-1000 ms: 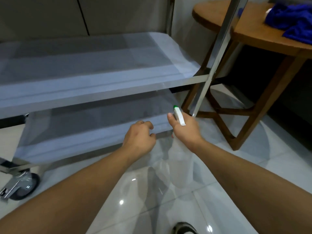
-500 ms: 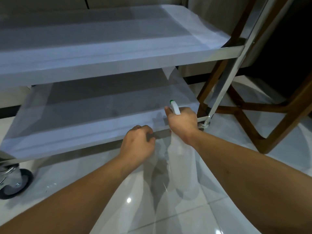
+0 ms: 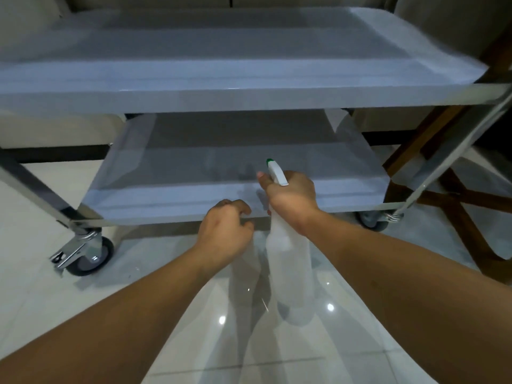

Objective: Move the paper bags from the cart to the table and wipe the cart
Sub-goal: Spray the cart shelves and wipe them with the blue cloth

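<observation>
From the head view, the right hand [image 3: 292, 200] grips a clear spray bottle [image 3: 291, 261] (green-tipped nozzle) over the cart [image 3: 249, 98]'s lower shelf [image 3: 221, 189], while the left hand [image 3: 225, 231], fingers curled, rests at that shelf's front edge.

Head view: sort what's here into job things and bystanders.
For the job:
- cart lower shelf, bare
- cart upper shelf, bare
- spray bottle, gripped by the right hand, nozzle toward the lower shelf
- left hand, curled at the lower shelf's front edge, holding nothing visible

Just there:
- wooden table legs
- caster wheel
- tiled floor
</observation>
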Demonstrator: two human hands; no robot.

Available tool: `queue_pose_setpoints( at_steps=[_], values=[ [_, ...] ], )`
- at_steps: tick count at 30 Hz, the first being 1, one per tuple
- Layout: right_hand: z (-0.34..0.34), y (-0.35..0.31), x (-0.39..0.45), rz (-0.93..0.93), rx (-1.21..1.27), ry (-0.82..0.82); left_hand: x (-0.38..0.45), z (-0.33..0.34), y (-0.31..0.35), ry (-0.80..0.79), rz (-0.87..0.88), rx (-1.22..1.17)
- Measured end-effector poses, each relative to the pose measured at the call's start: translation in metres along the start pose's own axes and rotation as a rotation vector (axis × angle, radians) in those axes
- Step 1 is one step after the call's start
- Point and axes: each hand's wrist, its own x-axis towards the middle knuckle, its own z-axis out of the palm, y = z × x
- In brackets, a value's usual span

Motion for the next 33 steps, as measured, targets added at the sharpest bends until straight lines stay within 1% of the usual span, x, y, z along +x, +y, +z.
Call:
queue_pose_setpoints(
  at_steps=[2,5,8,10,14,17,19,21,23,26,28,31,33],
  values=[
    [0.013,-0.007,-0.004,0.001,0.0,-0.029,-0.004,-0.01,-0.013,0.025,-0.004,0.007],
    [0.035,-0.015,-0.011,-0.036,-0.069,-0.046,-0.01,-0.025,-0.035,0.067,-0.044,-0.009],
    [0.06,-0.028,-0.021,-0.103,-0.072,-0.156,-0.019,-0.039,-0.055,0.097,-0.089,-0.013],
    [0.077,-0.039,-0.029,-0.152,-0.122,-0.232,-0.026,-0.049,-0.068,0.106,-0.113,-0.005],
    [0.11,-0.058,-0.046,-0.199,-0.228,-0.288,-0.039,-0.067,-0.096,0.132,-0.146,0.029],
    [0.13,-0.069,-0.054,-0.21,-0.187,-0.301,-0.046,-0.081,-0.111,0.14,-0.174,0.059],
    [0.14,-0.072,-0.058,-0.204,-0.118,-0.365,-0.05,-0.087,-0.118,0.143,-0.186,0.064],
    [0.147,-0.075,-0.064,-0.237,-0.127,-0.422,-0.054,-0.089,-0.124,0.137,-0.193,0.068],
    [0.152,-0.076,-0.069,-0.271,-0.163,-0.412,-0.057,-0.09,-0.127,0.122,-0.202,0.084],
    [0.151,-0.079,-0.068,-0.274,-0.183,-0.344,-0.056,-0.088,-0.124,0.097,-0.209,0.087],
    [0.144,-0.079,-0.063,-0.266,-0.16,-0.312,-0.051,-0.085,-0.116,0.082,-0.17,0.076],
    [0.132,-0.073,-0.056,-0.255,-0.161,-0.317,-0.041,-0.079,-0.097,0.064,-0.118,0.066],
    [0.118,-0.065,-0.051,-0.201,-0.138,-0.289,-0.034,-0.074,-0.082,0.043,-0.095,0.064]
  ],
)
